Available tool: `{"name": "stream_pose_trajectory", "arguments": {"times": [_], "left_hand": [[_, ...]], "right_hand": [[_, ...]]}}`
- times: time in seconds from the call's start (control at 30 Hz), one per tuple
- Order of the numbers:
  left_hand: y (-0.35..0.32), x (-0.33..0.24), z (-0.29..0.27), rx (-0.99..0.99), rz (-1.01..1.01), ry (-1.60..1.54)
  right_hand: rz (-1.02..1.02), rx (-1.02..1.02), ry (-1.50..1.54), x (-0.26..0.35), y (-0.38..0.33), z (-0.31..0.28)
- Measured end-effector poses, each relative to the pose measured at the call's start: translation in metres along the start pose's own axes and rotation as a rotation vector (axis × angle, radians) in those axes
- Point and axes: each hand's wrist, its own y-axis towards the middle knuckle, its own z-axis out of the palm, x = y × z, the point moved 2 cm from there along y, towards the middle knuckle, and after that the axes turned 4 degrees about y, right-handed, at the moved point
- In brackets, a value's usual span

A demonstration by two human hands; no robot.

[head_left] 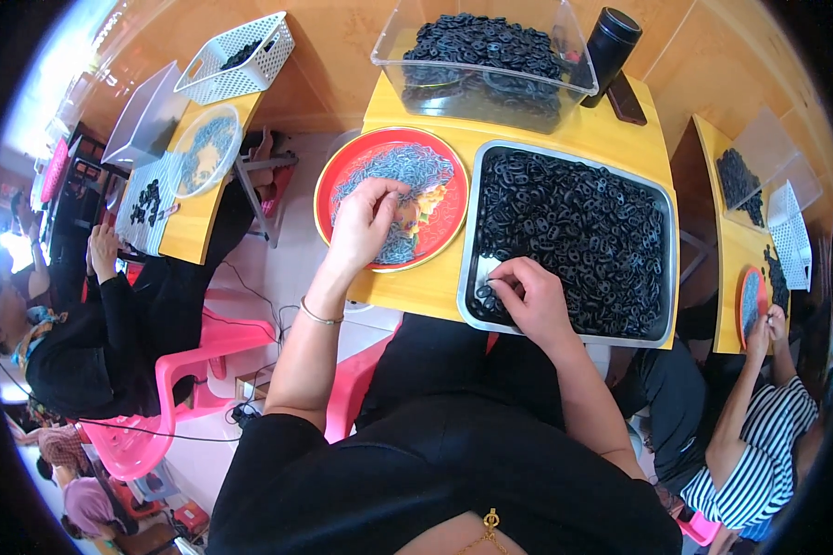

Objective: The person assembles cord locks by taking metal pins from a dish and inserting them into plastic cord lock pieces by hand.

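Note:
My left hand (366,222) is over a round red plate (325,202) with a floral pattern, its thumb and fingers pinched together. Small silvery metal pieces (407,166) are heaped on that plate; whatever sits in the pinch is too small to make out. At the near left corner of a metal tray (468,231), my right hand (535,301) pinches a small black piece (490,283) between thumb and finger. Many flat black pieces with holes (574,231) fill the tray.
Behind the tray stands a clear plastic bin (486,102) of black pieces, beside a black canister (613,51) and a dark flat case (626,100). People work at side tables (194,222) left and right. A pink chair (185,370) and cables are at left.

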Motion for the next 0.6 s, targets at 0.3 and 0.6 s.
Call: {"name": "stream_pose_trajectory", "arguments": {"times": [0.3, 0.6], "left_hand": [[0.003, -0.018, 0.0, 0.017, -0.019, 0.107], [0.007, -0.024, 0.014, 0.066, 0.12, 0.255]], "right_hand": [[-0.05, 0.002, 0.007, -0.003, 0.0, 0.0], [0.001, 0.01, 0.025, -0.001, 0.001, -0.002]]}}
